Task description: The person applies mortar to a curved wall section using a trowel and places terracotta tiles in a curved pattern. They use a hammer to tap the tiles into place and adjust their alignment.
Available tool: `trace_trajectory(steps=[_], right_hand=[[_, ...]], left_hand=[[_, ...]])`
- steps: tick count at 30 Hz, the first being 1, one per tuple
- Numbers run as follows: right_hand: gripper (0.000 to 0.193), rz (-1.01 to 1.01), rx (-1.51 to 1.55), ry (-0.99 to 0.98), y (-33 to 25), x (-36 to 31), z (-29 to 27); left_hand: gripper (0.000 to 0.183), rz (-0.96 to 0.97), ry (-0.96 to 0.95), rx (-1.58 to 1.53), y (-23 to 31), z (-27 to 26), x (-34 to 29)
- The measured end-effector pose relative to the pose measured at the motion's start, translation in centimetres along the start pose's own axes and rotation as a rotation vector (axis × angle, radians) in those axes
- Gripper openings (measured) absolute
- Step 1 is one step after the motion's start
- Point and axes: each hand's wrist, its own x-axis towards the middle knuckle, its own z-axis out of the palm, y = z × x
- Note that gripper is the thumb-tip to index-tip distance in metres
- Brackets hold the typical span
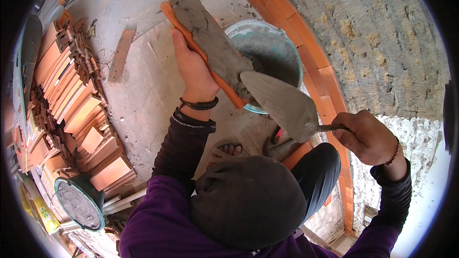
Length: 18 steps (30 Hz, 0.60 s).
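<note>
My left hand point(195, 74) holds a long orange clay tile point(226, 89) from its left side, tilted in the air. A thick layer of wet grey mortar point(203, 26) covers its upper face. With closed fingers my right hand point(366, 138) grips the handle of a pointed trowel point(287, 105). The trowel's blade, smeared grey, reaches left so that its tip meets the mortar at the near end of the tile. Beneath them stands a round green-blue bucket point(282, 36) with some mortar inside, partly hidden by the tile and blade.
A curved row of orange tiles point(306, 52) edges the rough mortared wall point(382, 43) on the right. Stacked clay tiles point(81, 105) lie at left, with a mortar-filled bucket point(79, 205) nearer. One loose tile point(122, 55) rests on the floor. A tool with a red-black grip point(277, 136) lies near my foot.
</note>
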Motion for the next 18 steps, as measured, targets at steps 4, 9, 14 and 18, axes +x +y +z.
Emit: trace_trajectory(steps=[4,9,14,18], right_hand=[[0.027,-0.021,0.029,0.025,0.4,0.0,0.8],[0.023,0.064,0.333,0.164,1.6,-0.6,2.7],[0.018,-0.04,0.409,0.329,3.1,0.7,9.3],[0.017,-0.173,0.257,0.415,2.2,3.2,11.0]], left_hand=[[0.061,0.002,0.026,-0.024,-0.1,0.0,0.2],[0.052,0.02,0.112,-0.115,0.6,-0.4,0.0],[0.046,0.077,0.137,-0.184,0.5,-0.6,0.8],[0.043,0.078,0.172,-0.204,1.0,-0.3,0.7]])
